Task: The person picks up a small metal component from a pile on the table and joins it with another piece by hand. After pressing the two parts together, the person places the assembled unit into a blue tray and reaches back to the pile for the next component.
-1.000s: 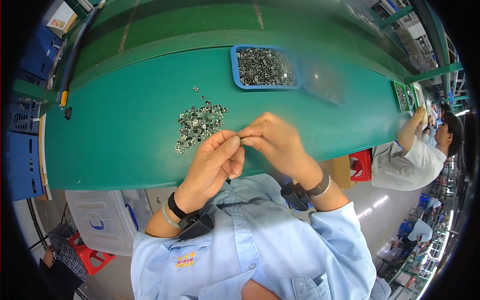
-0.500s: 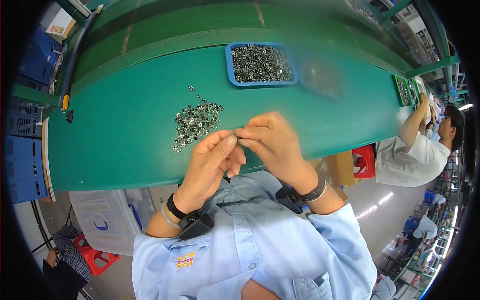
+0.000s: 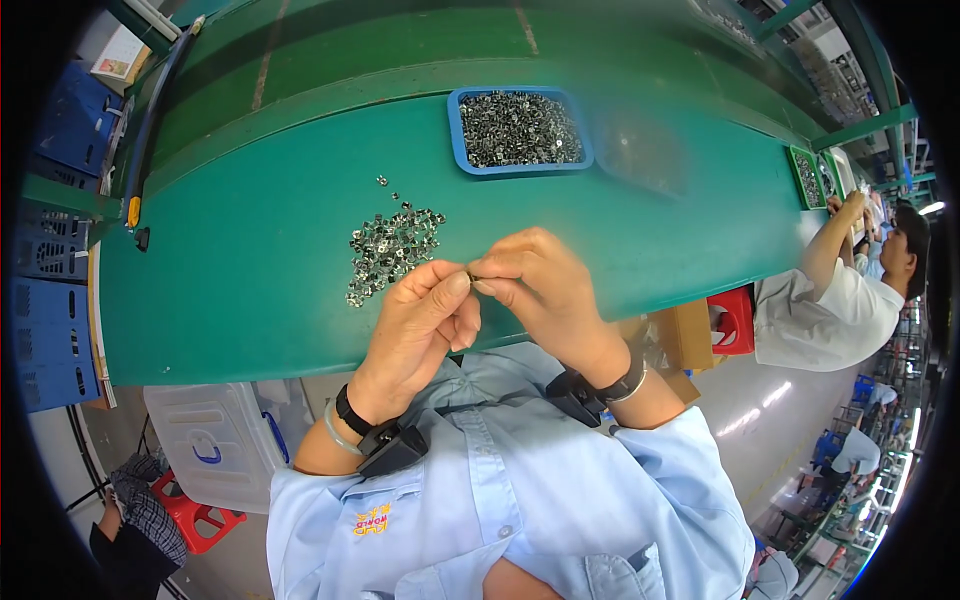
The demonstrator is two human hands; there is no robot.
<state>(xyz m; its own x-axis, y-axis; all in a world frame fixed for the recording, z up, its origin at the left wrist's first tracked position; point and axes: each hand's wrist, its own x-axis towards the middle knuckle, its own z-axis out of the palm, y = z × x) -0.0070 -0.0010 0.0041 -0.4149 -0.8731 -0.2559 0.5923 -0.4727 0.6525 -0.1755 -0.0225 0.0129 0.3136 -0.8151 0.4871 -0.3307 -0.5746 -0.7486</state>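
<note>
Blue tray (image 3: 457,132) full of small metal parts (image 3: 522,128); left fingers (image 3: 449,290), right fingers (image 3: 507,265) clamped on 1 tiny piece (image 3: 472,279)

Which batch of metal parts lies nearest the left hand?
The loose pile on the tabletop, by the left hand; the blue tray and green trays are farther.

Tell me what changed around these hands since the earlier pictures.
The view shifted slightly; nothing was visibly picked up or released. The left hand and right hand still pinch a small, mostly hidden piece; the pile of metal parts and blue tray stayed put.
</note>
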